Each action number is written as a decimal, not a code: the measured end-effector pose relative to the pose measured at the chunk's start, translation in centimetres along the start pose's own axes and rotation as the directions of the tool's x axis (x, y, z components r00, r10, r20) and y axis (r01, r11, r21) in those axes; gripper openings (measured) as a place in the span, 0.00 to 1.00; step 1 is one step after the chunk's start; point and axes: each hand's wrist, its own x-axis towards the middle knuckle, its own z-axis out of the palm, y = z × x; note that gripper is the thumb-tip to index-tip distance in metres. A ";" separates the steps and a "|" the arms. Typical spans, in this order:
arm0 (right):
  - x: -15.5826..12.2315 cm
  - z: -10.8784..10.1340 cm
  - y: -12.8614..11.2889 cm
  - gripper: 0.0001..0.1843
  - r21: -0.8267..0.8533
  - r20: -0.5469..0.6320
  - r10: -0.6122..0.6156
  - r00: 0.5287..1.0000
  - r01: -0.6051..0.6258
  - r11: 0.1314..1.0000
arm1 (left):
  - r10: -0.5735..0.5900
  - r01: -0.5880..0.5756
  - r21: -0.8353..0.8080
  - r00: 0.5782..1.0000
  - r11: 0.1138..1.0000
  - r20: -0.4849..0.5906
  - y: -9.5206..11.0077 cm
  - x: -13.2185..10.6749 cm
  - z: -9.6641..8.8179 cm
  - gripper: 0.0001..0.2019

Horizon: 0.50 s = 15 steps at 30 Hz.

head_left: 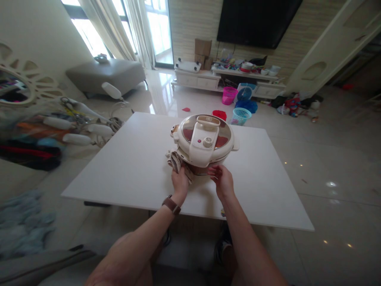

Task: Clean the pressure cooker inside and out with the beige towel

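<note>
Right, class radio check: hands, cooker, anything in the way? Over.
Left hand gripping cloth. Right hand beside cooker, contact unclear. Cooker upright on white table. Cloth bunched between left hand and cooker.

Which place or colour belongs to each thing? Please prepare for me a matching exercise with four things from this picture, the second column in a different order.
Things
1. cooker
2. cloth
3. watch
4. black screen

Places or colours
A. around the left wrist
B. cream-coloured
C. on the wall
D. in the left hand

Right pairs: 1-B, 2-D, 3-A, 4-C
</note>
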 end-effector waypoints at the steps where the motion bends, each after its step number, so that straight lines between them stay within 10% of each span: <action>1: 0.1 -0.3 -0.3 0.11 0.028 -0.038 0.002 0.999 -0.001 1.000 | 0.010 -0.010 0.038 1.000 0.999 0.003 -0.2 -1.0 0.0 0.17; 15: -0.1 -2.5 -1.6 0.05 0.095 -0.115 -0.039 0.993 0.050 0.994 | -0.197 0.186 0.070 0.953 0.980 0.231 -2.7 -8.6 -0.1 0.20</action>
